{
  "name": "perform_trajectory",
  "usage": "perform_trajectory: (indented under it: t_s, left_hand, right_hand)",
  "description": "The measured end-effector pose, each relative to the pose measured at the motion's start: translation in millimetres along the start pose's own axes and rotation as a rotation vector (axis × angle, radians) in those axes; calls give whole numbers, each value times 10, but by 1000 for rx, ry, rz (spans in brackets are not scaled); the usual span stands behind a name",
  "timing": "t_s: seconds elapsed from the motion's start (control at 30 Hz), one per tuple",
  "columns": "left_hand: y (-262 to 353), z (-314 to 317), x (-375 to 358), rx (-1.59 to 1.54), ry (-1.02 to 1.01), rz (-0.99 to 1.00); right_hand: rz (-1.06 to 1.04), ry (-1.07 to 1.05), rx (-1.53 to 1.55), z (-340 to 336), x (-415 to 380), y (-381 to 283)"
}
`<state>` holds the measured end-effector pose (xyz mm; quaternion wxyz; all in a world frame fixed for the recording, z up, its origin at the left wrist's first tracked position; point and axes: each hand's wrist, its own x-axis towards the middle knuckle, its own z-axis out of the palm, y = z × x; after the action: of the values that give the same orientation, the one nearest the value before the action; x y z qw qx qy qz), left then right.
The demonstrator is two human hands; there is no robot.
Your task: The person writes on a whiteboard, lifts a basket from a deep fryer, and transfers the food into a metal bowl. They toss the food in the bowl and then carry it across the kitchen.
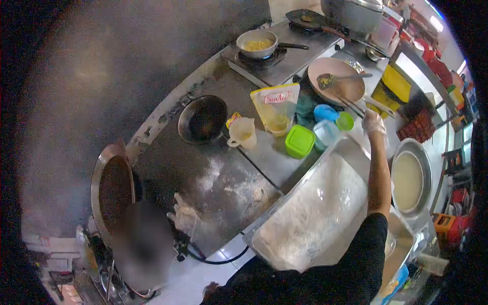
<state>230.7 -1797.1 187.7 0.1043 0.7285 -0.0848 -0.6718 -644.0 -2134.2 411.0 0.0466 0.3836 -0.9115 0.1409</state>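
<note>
My right hand (373, 123), in a clear plastic glove, is closed around a pair of thin tongs (351, 105). Their two prongs reach over the near side of a pinkish frying pan (325, 63), where a dark ladle (345, 77) holding some yellow food rests. Down at the bottom edge, my left hand (211, 288) shows only as a small patch beyond the black sleeve; its fingers cannot be made out. Below my right arm lies a large metal tray (315, 213) dusted with white powder.
A pan of yellow food (257, 44) sits on a lit burner. A Sovia pouch (277, 109), measuring jug (242, 133), green container (300, 141) and black pan (202, 119) stand on the worktop. A bowl of pale batter (407, 175) is right; a crumpled glove (184, 216) lies left.
</note>
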Motion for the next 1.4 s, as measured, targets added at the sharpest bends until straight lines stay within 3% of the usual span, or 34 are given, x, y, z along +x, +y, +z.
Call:
perform_trajectory:
  t_s: [0.1,0.17,0.2,0.23,0.27,0.3,0.37,0.43,0.5,0.57,0.6,0.63,0.7,0.77,0.8,0.83,0.87,0.93,1.0,1.03,1.07,1.1,1.13,1.2,1.23,1.37,1.4]
  left_hand:
    - [-224,-233,273,-71,105,49]
    - [-563,-572,479,-240,-658,233]
    - [-648,-578,433,-251,-651,236]
    - [-703,-538,444,472,-258,175]
    - [98,215,-541,1171,177,81]
    - [-121,94,-405,1167,175,74]
    - [-452,-12,-302,894,166,128]
    - [-655,-96,-266,620,158,185]
    - [-870,-261,-183,338,157,248]
    - [-1139,-405,-109,27,166,317]
    - [-1281,-437,-55,-142,170,355]
    - [-1458,-473,-8,-314,173,391]
    - [-2046,-643,260,-516,184,421]
    - [-2581,-795,213,-680,-343,975]
    - [-2807,-914,55,-560,-354,868]
    - [-3164,-914,602,-492,244,473]
    - [-3617,-1364,372,-554,284,460]
    - [-4480,-1521,138,-1004,-76,522]
    - [-5214,-770,44,-1510,-421,724]
    - [-4866,-859,283,-1726,-588,894]
    - [-4847,-882,60,-1697,-68,731]
    - [-4767,-910,-232,-1626,397,480]
    - [-4700,-926,-554,-1737,444,509]
    - [-4732,-984,-976,-1814,579,404]
    - [-4829,-977,-1003,-1892,618,406]
    - [-4980,-1058,-1006,-1655,650,1167]
    - [-4875,-1375,-1036,-1849,640,774]
  right_hand:
    - [53,-19,-26,-179,-108,25]
    - [-106,-95,111,-325,-63,-147]
    - [-117,-100,115,-418,-98,-308]
    - [-152,-81,182,-508,-114,-496]
    - [-183,-64,247,-566,-183,-689]
    - [-187,-70,245,-571,-295,-859]
    - [-266,-40,763,-609,-567,-1225]
    - [-301,-93,1019,-801,-934,-1634]
    - [-266,-133,932,-854,-1207,-1894]
    - [-409,92,909,-708,-1501,-2152]
    - [-391,-151,1070,-1151,-1919,-2385]
    - [-486,-162,1061,-1361,-2219,-2580]
    - [-531,-353,1432,-1423,-2797,-2988]
    - [-700,-335,1311,-1827,-3610,-3345]
    - [-845,-290,1189,-2094,-4083,-3496]
    - [-854,-489,1197,-2298,-4547,-3631]
    - [-873,-705,1197,-2423,-5030,-3774]
    - [-1154,-758,894,-2422,-5993,-4039]
    - [-1451,-1160,1219,-2173,-7131,-4306]
    - [-1416,-1448,1080,-1932,-7748,-4366]
    - [-1589,-1509,834,-2053,-8308,-4430]
    - [-1272,-2332,481,-1453,-8828,-4540]
    - [-681,-2945,-92,-873,-9360,-4654]
    - [-1401,-2290,360,-1557,-10385,-4191]
    - [-1469,-2327,283,-1660,-10701,-4149]
    - [-1704,-2237,32,-1511,-11642,-4090]
    - [-1642,-2273,-40,-1512,-11835,-4181]
